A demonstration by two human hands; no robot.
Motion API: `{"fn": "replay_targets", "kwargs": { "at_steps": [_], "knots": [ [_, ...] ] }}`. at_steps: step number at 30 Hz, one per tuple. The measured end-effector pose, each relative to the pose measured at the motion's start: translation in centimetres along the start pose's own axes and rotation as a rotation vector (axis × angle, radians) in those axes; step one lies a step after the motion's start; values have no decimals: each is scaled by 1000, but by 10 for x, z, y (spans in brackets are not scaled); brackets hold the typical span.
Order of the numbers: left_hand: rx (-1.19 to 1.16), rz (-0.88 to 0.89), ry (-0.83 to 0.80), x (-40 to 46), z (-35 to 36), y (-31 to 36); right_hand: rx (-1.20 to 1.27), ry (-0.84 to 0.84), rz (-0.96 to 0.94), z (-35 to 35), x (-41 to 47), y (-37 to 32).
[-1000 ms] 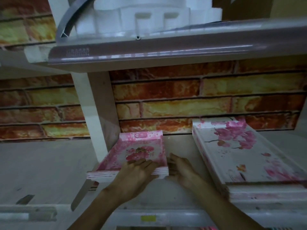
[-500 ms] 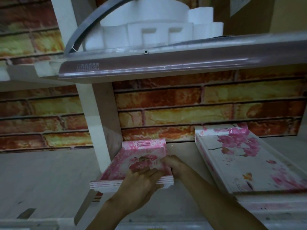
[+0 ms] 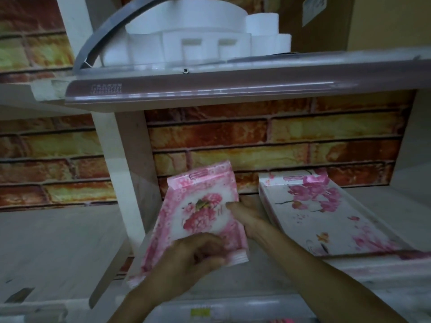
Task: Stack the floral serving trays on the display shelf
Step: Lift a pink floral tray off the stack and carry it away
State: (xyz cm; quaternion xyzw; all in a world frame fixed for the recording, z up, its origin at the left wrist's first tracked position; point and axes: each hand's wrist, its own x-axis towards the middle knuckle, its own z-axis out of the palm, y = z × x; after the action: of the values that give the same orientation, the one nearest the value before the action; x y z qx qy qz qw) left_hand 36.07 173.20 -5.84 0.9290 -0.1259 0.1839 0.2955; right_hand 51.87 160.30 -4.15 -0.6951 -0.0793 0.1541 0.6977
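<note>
On the upper shelf's front lip (image 3: 210,94), a small printed label is too blurred to read. The left hand (image 3: 186,259) curls its fingers round the near edge of the small pink floral tray (image 3: 200,206), tilted up off the lower shelf (image 3: 58,241). The right hand (image 3: 247,215) grips its right edge, thumb on top. A larger floral tray stack (image 3: 326,217) lies to the right.

Both bare forearms reach forward and up from the bottom edge. The left hand (image 3: 186,259) sits nearer, knuckles up, its fingers curled in a grip at the near edge of a pink, flower-printed rectangular tray (image 3: 200,213). The right hand (image 3: 247,213) reaches farther, thumb lying on the tray's right rim, fingers hidden behind it.
</note>
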Motion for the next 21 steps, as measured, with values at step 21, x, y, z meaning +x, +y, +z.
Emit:
{"fn": "replay_targets", "kwargs": {
  "at_steps": [21],
  "knots": [
    [-474, -587, 354, 116, 86, 17, -101, 173, -269, -201, -45, -37]
  ]
}}
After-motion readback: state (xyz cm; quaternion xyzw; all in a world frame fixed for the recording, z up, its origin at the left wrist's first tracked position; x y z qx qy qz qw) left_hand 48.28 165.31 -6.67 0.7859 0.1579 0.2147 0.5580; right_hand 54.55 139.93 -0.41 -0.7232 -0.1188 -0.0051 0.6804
